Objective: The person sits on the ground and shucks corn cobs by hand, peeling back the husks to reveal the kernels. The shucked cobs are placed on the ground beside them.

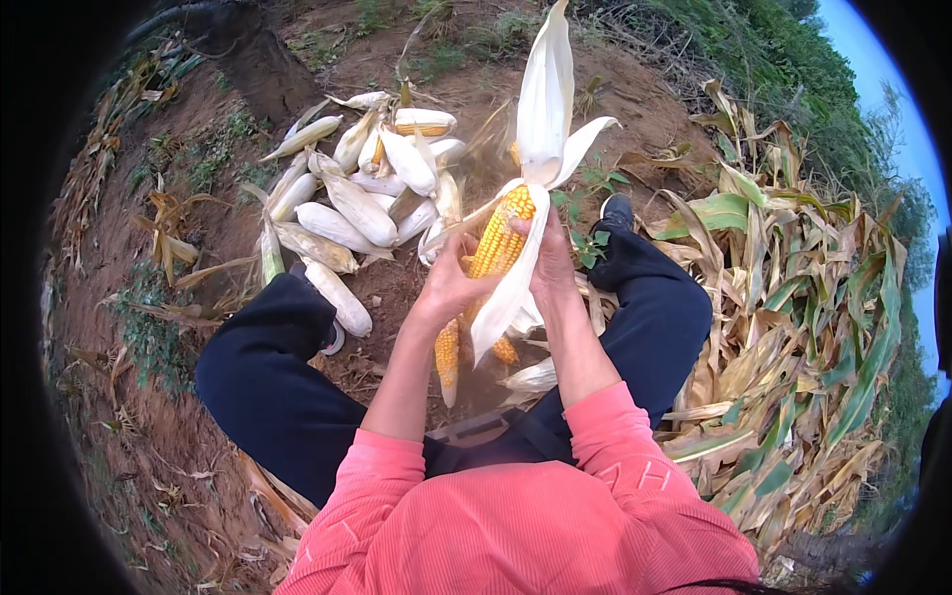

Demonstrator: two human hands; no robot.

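Between my knees I hold an ear of corn [504,234] with its yellow kernels bare along the near side. Pale husk leaves [543,89] stand peeled up from its far end, and a long one hangs down towards me. My left hand [454,282] is closed around the ear's lower left side. On the right, my right hand [551,260] grips the ear with its thumb against the kernels; the hanging husk partly hides its fingers. Below my hands lie a bare yellow ear [447,359] and part of another ear [506,350].
A pile of ears in pale husks [359,208] lies on the brown soil ahead and to the left. Dry stalks and leaves [793,337] are heaped along my right side. My bent legs [268,367] frame the work. Green bushes [734,59] grow at the far right.
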